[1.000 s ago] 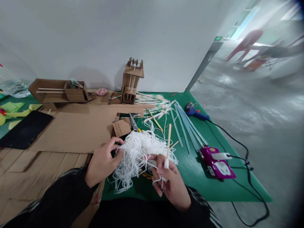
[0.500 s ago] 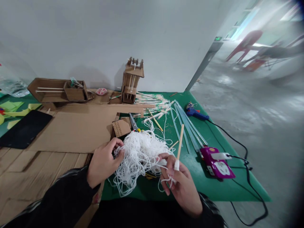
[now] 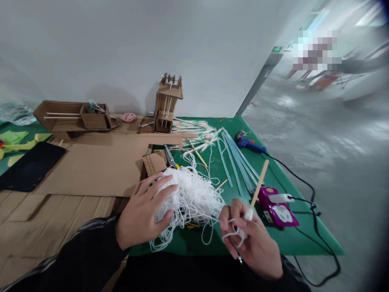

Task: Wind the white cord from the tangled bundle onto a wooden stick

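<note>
A tangled heap of white string (image 3: 191,196) lies on the green table (image 3: 273,239). My left hand (image 3: 142,213) rests on the heap's left side with its fingers spread flat. My right hand (image 3: 252,239) is closed on a thin wooden stick (image 3: 258,188) that tilts up and to the right. White string is wound round the stick's lower end and loops over my fingers. A strand runs from there back to the heap.
Flat cardboard sheets (image 3: 91,162) cover the left. A cardboard tower model (image 3: 167,103) and cardboard tray (image 3: 73,115) stand at the back. Scissors (image 3: 170,157), clear glue sticks (image 3: 235,158), a blue glue gun (image 3: 251,142), a purple power strip (image 3: 276,207) with cable, and a black tablet (image 3: 28,166) lie around.
My right hand has pulled the stick to the right, away from the heap, and tilted it further. My left hand has flattened onto the string.
</note>
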Tool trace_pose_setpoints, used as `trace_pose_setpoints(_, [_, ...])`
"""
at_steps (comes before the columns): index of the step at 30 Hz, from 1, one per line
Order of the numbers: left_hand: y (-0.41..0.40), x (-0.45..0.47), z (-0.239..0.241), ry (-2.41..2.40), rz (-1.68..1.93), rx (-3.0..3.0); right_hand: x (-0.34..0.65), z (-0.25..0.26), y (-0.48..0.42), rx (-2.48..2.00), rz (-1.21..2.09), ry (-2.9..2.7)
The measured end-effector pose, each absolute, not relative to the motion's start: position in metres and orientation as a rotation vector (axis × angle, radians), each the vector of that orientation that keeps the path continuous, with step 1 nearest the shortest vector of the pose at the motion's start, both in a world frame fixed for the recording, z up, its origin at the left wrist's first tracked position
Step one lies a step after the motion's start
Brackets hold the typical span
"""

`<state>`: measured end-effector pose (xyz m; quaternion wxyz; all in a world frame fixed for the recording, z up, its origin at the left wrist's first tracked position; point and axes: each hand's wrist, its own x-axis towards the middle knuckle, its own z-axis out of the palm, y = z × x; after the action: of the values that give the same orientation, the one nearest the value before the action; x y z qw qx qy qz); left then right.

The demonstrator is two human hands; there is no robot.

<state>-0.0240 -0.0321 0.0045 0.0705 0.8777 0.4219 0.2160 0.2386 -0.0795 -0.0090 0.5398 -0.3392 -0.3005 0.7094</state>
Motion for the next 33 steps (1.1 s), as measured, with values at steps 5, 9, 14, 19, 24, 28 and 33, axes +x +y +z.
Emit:
trace_pose_setpoints(5, [-0.024,-0.021,0.002,1.269,0.633,2.528,0.241,-0.006,-0.083,-0.854,1.654,-0.761])
trace_pose_setpoints(9, [-0.023,-0.027,0.000,1.307,0.748,2.350,0.254,-0.003,-0.089,-0.973,1.597,-0.839])
trace_pose_setpoints(14, [-0.025,-0.032,0.001,1.421,0.753,2.191,0.275,0.006,-0.100,-1.168,1.508,-0.885])
trace_pose_setpoints(19, [-0.022,-0.035,-0.002,1.488,0.750,2.253,0.300,0.018,-0.102,-1.257,1.340,-0.869])
trace_pose_setpoints(24, [-0.021,-0.042,-0.006,1.463,0.643,2.424,0.325,0.040,-0.093,-1.284,1.195,-0.654])
trace_pose_setpoints(28, [-0.035,-0.035,0.006,1.378,0.675,2.474,0.316,0.060,-0.077,-1.134,1.262,-0.635])
trace_pose_setpoints(33, [-0.040,-0.002,0.035,1.028,0.611,2.191,0.266,0.061,-0.044,-0.913,1.538,-0.784])
